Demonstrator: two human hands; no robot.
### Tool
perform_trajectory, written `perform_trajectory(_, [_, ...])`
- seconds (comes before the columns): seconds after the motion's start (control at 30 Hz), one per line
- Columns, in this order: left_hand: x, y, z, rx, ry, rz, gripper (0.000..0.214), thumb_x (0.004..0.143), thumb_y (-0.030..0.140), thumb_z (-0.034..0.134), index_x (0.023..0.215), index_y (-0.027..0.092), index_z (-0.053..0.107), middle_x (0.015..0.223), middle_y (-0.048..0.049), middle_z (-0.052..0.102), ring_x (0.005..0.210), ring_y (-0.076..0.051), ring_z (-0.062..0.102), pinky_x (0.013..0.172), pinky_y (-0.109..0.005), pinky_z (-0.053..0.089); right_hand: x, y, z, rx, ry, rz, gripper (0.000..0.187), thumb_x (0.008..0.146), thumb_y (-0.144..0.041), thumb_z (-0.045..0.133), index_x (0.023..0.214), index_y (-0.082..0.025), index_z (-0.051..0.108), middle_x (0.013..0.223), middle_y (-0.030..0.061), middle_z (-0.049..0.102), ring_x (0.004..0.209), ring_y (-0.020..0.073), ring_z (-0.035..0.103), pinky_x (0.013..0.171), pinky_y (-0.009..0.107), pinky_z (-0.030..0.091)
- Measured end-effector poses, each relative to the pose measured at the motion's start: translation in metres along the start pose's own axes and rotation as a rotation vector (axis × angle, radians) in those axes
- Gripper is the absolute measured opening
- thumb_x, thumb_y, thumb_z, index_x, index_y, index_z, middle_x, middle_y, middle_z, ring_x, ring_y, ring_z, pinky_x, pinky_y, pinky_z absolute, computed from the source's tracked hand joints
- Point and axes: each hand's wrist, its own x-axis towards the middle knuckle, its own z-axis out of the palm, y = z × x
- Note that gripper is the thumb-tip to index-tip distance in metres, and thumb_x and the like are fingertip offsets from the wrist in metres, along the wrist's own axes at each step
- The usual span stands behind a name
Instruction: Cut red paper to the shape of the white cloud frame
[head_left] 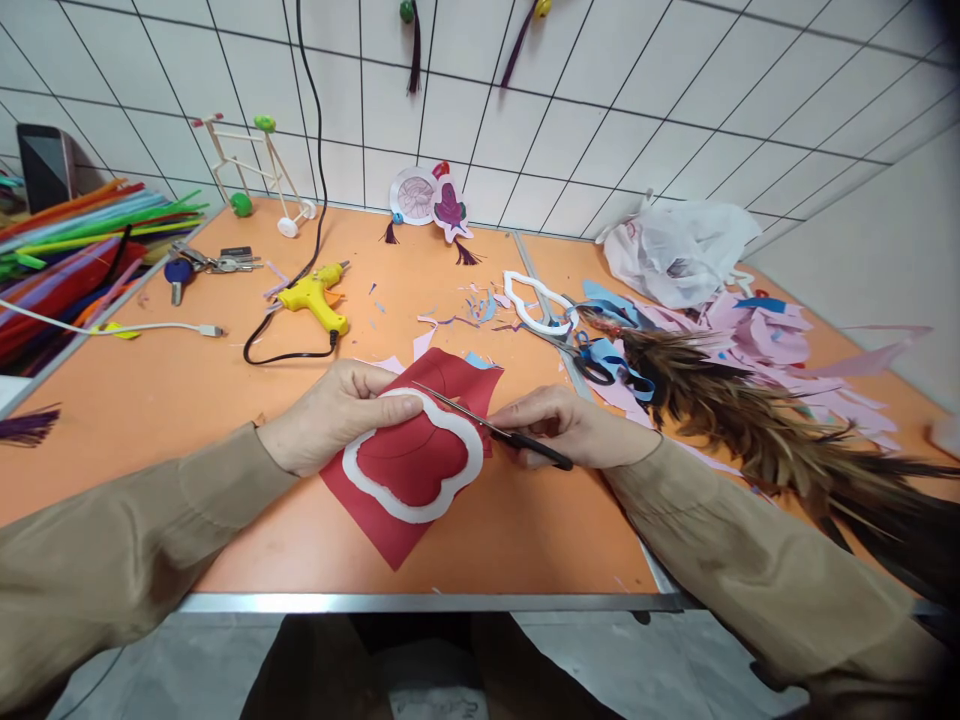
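My left hand (341, 412) pinches a sheet of red paper (390, 535) together with a white wavy-edged frame (469, 462) lying over it, thumb on top. Curved pencil-like lines show on the red sheet. In my right hand (559, 425) is a pair of scissors (517, 440) with black handles, its blades reaching left across the upper part of the red paper, just above the white frame. Whether the blades are parted is hard to make out. The paper is tilted above the orange table (255, 540).
A yellow glue gun (319, 298) with its black cord lies at the back left, near keys (217, 262) and pipe cleaners (67, 270). On the right are other scissors (592, 368), a white frame cutout (536, 300), pink scraps (765, 340), brown feathers (705, 400) and a plastic bag (679, 250).
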Motion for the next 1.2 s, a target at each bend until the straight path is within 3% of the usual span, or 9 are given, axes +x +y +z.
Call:
perform_trajectory(0.37, [0.001, 0.001, 0.001, -0.042, -0.056, -0.068, 0.019, 0.079, 0.030, 0.073, 0.079, 0.012, 0.078, 0.072, -0.0071, 0.076, 0.061, -0.014, 0.068, 0.057, -0.021, 0.054, -0.006, -0.010, -0.009, -0.195, 0.006, 0.039, 0.052, 0.082, -0.039, 0.069, 0.119, -0.003, 0.066, 0.054, -0.0052, 0.042, 0.047, 0.0042, 0.032, 0.044, 0.018, 0.033])
perform_trajectory(0.67, [0.001, 0.000, 0.001, -0.056, -0.069, -0.091, 0.019, 0.078, 0.030, 0.075, 0.079, 0.012, 0.077, 0.071, -0.0062, 0.076, 0.059, -0.013, 0.068, 0.056, -0.019, 0.054, -0.007, -0.009, -0.014, -0.245, -0.026, 0.056, 0.054, 0.081, -0.042, 0.068, 0.122, -0.006, 0.066, 0.060, -0.0007, 0.054, 0.050, 0.0069, 0.045, 0.045, 0.019, 0.037])
perform_trajectory(0.87, [0.002, 0.000, 0.001, -0.002, -0.050, -0.107, 0.022, 0.075, 0.033, 0.077, 0.076, 0.011, 0.077, 0.069, -0.0076, 0.076, 0.058, -0.014, 0.068, 0.054, -0.020, 0.054, -0.005, -0.017, -0.010, -0.368, 0.003, -0.003, 0.043, 0.080, -0.027, 0.068, 0.117, -0.006, 0.068, 0.057, -0.0022, 0.054, 0.051, 0.0068, 0.041, 0.049, 0.019, 0.039])
perform_trajectory(1.2, [0.002, -0.004, 0.001, -0.010, -0.077, -0.119, 0.020, 0.077, 0.031, 0.075, 0.069, 0.013, 0.076, 0.065, -0.0038, 0.074, 0.054, -0.010, 0.065, 0.053, -0.017, 0.052, -0.005, -0.014, -0.005, -0.399, 0.028, -0.094, 0.038, 0.082, -0.025, 0.066, 0.116, -0.009, 0.068, 0.064, 0.0000, 0.060, 0.052, 0.0067, 0.050, 0.051, 0.018, 0.042])
